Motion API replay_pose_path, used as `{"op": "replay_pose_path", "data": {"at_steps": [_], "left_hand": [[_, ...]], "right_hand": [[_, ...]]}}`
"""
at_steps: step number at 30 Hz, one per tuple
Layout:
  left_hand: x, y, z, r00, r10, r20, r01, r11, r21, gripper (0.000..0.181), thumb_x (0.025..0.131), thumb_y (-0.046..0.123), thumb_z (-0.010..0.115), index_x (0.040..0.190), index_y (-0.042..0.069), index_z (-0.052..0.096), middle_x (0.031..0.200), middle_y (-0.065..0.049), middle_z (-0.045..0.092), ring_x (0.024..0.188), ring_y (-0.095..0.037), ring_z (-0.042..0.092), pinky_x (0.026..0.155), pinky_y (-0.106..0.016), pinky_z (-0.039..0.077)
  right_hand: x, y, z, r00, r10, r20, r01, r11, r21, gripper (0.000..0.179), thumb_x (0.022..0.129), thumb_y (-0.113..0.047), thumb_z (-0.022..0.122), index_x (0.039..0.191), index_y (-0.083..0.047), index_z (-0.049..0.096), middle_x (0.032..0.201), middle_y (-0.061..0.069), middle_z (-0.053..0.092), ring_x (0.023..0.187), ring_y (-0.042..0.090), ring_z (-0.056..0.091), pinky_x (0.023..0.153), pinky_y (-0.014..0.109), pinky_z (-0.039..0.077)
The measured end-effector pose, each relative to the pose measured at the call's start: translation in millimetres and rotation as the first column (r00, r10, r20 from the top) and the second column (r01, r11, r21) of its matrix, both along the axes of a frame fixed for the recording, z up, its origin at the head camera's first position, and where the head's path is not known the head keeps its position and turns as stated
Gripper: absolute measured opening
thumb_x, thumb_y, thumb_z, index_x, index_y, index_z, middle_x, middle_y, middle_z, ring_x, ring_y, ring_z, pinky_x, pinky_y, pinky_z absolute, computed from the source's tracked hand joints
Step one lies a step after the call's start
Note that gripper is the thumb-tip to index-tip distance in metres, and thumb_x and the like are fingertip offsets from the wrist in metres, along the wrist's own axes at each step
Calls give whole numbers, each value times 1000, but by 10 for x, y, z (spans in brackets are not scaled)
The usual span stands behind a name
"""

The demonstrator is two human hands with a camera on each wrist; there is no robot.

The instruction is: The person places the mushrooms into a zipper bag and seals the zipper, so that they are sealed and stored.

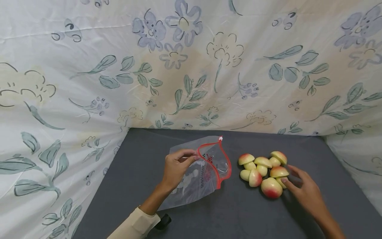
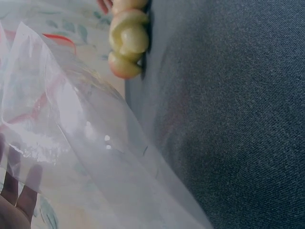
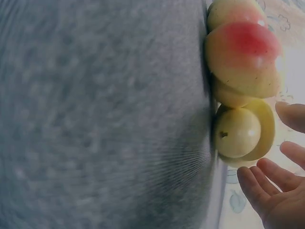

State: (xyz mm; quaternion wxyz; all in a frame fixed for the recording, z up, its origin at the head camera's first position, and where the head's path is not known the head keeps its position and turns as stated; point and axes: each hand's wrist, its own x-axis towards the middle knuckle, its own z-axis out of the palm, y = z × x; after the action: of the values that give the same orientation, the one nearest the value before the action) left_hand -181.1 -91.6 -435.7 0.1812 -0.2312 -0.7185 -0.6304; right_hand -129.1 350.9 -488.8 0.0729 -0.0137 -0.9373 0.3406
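Note:
My left hand (image 1: 176,167) pinches the edge of a clear zip bag (image 1: 191,179) between thumb and fingers. The bag has a red zip strip and a white slider, and its mouth gapes toward the right. In the left wrist view the bag (image 2: 105,157) spreads across the fingers. Several yellow-and-red toy mushrooms (image 1: 271,188) sit clustered on the dark tabletop to the right of the bag. My right hand (image 1: 305,189) is at the right side of the cluster, thumb and fingers spread about the rightmost mushroom (image 3: 238,132). Its fingertips (image 3: 248,177) are close to that mushroom's cap.
The dark grey table (image 1: 226,212) runs back to a hanging floral cloth (image 1: 191,83), which also closes off both sides. A small black object (image 1: 163,221) shows beside the left sleeve (image 1: 137,224).

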Motion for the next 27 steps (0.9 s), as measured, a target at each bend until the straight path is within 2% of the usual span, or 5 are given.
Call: {"op": "replay_pose_path", "data": {"at_steps": [3,6,8,18,27], "left_hand": [[8,-3,-7,1000,2,-3,-2,1000,-7,12,94,8,82,105,4,81,98,-13,80,84,-32,80,78,-34,66],[4,-4,-21,1000,4,-8,-4,1000,-11,11,94,8,82,104,4,81,98,-12,80,84,-31,81,78,-34,66],[2,-7,-28,1000,5,-20,-6,1000,-12,11,94,7,81,104,4,81,98,-13,80,84,-29,81,78,-34,66],[7,4,-27,1000,10,-3,-10,1000,-13,11,94,8,81,104,5,81,98,-11,81,85,-23,81,77,-34,66],[11,10,-29,1000,0,-2,0,1000,-9,11,94,8,81,104,5,81,98,-12,81,85,-26,81,77,-34,66]], "right_hand": [[-11,43,-34,998,-12,67,15,999,-42,81,104,-43,70,160,4,38,151,37,44,129,55,54,74,21,58],[-26,73,-70,996,-11,87,17,997,-73,83,103,-45,71,161,3,36,154,37,44,132,52,50,73,4,46],[-39,81,-86,996,-7,87,14,997,-82,83,102,-44,72,161,4,36,153,38,46,131,53,51,72,0,41],[-127,129,-103,986,24,167,-12,997,-74,89,101,-47,73,162,4,33,149,42,47,126,60,57,71,20,52],[-143,142,-121,979,51,200,-29,993,-112,89,102,-48,71,163,2,31,153,38,45,129,58,57,71,22,55]]}}
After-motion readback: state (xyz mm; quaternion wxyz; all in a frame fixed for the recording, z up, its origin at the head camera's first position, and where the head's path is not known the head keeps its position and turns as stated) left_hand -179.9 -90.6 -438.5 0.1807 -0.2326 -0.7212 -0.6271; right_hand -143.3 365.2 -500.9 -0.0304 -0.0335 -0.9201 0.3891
